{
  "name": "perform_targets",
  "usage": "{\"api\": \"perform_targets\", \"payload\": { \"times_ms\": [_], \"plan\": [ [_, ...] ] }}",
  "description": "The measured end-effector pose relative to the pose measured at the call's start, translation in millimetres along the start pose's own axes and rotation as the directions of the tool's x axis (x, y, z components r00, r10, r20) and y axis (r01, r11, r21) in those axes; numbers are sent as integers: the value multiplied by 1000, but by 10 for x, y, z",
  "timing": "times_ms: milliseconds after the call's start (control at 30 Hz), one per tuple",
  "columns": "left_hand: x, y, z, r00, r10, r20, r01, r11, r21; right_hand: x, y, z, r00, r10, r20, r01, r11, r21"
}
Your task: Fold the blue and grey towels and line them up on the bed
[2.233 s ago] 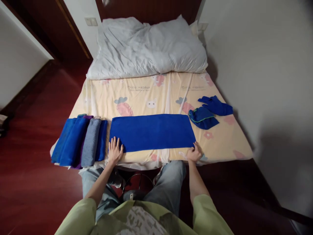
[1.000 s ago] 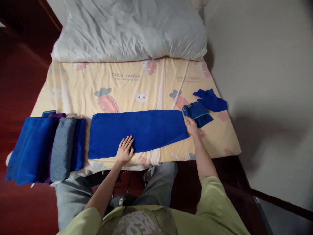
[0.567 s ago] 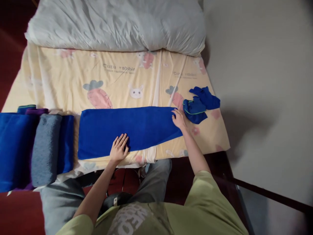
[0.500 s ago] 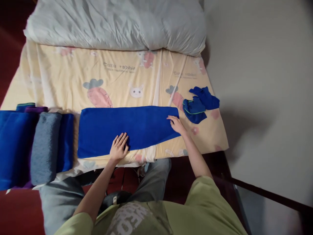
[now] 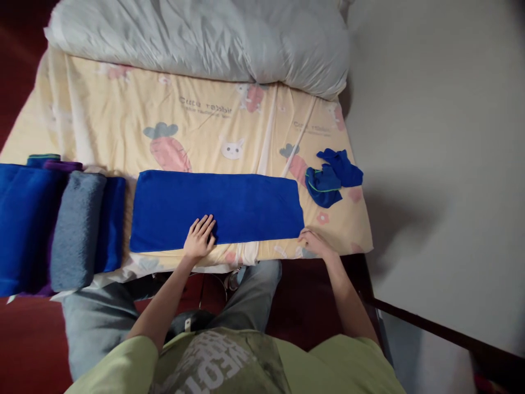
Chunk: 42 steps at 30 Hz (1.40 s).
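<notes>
Left fingers (image 5: 203,223): in the head view they are straight and slightly spread, laid flat on the cloth near the middle of its near edge; they are released and grasp nothing.
Right fingers (image 5: 304,235): they are bent, at the near right corner of the cloth; I cannot tell whether they pinch this corner.
Blue cloth (image 5: 238,203): it lies flat on the bed (image 5: 205,143), as a long rectangle with its long side across, in front of the person; its right end is a little wavy.
Folded pile: to the left of the cloth, with a narrow gap of sheet between, there is a dark blue piece (image 5: 110,224), then a fluffy grey-blue towel (image 5: 77,232), a purple piece (image 5: 62,165) and a wide blue bundle (image 5: 24,219).
Crumpled pieces: near the right end of the cloth, a blue piece with green edging (image 5: 324,187) touches a plain blue piece (image 5: 343,167).
Far side: a pale quilt (image 5: 197,41) lies across the bed.
</notes>
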<state>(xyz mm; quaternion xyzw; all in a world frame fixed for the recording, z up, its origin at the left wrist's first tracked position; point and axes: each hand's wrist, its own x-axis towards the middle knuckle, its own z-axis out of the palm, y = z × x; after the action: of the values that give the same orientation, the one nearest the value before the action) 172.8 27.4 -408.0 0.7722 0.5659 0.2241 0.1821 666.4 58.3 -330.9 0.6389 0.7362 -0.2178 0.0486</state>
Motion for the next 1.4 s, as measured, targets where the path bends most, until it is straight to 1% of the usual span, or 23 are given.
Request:
{"api": "perform_targets", "payload": {
  "times_ms": [67,100,133,167,200,233,300,333,400,467,567,667,733,800,867,900,933,967,1033,1067,1133,1233,1400],
  "plan": [
    [1,7,-6,1000,-10,5,10,1000,-17,25,-114,-36,994,47,93,-41,997,-64],
    [0,8,-6,1000,-14,2,14,1000,-26,86,-233,-37,997,34,71,-28,996,-87],
    [-2,7,-5,1000,-13,-4,13,999,-33,179,-389,-18,1000,3,-20,-5,996,-90],
    [-5,6,-5,1000,-9,-11,8,999,-36,301,-567,25,989,-47,-142,37,996,-76],
    [-8,4,-4,1000,-3,-17,3,999,-34,447,-751,90,964,-93,-250,81,995,-57],
    [-12,2,-5,1000,2,-19,-2,1000,-26,609,-921,172,941,-115,-319,108,993,-40],
    [-21,-1,-8,1000,9,-17,-9,1000,-5,954,-1150,345,918,-78,-389,87,996,5],
    [-26,-2,-10,1000,12,-14,-12,1000,4,1126,-1189,417,911,-16,-413,35,999,40],
    [-33,-4,-10,1000,22,-16,-22,1000,14,1447,-1118,496,882,149,-448,-106,987,120],
    [-37,-6,-6,999,41,-27,-40,999,25,1727,-916,479,846,279,-455,-221,959,178],
    [-35,-6,-2,996,67,-51,-64,997,52,2038,-624,322,829,381,-409,-338,925,174],
    [-30,3,-13,994,83,-66,-78,994,71,2153,-571,148,825,436,-359,-431,897,97],
    [-30,9,-24,994,86,-65,-81,994,76,2055,-665,108,826,395,-402,-416,908,37],
    [-34,9,-29,994,87,-60,-82,994,77,1778,-795,171,799,314,-513,-363,932,4],
    [-38,2,-24,995,88,-56,-84,994,71,1350,-894,338,731,269,-627,-330,944,20],
    [-40,-4,-18,995,89,-54,-85,994,65,1108,-923,450,689,292,-664,-344,937,55],
    [-41,-10,-11,995,88,-54,-85,995,60,871,-939,571,663,325,-674,-367,926,87],
    [-41,-16,-3,995,85,-54,-82,995,53,654,-945,691,671,353,-652,-385,918,100],
    [-41,-23,9,996,73,-53,-71,997,41,332,-942,896,725,395,-564,-414,905,101],
    [-42,-23,12,996,69,-49,-67,997,37,238,-939,968,745,414,-523,-430,898,98],
    [-48,-15,1,998,59,-36,-58,998,36,171,-936,1042,762,444,-471,-458,884,92],
    [-58,15,-54,999,41,-4,-40,997,62,228,-931,992,762,481,-433,-487,867,106],
    [41,140,-182,998,26,57,-31,995,90,234,-965,715,794,516,-322,-460,856,237]
  ]
}}
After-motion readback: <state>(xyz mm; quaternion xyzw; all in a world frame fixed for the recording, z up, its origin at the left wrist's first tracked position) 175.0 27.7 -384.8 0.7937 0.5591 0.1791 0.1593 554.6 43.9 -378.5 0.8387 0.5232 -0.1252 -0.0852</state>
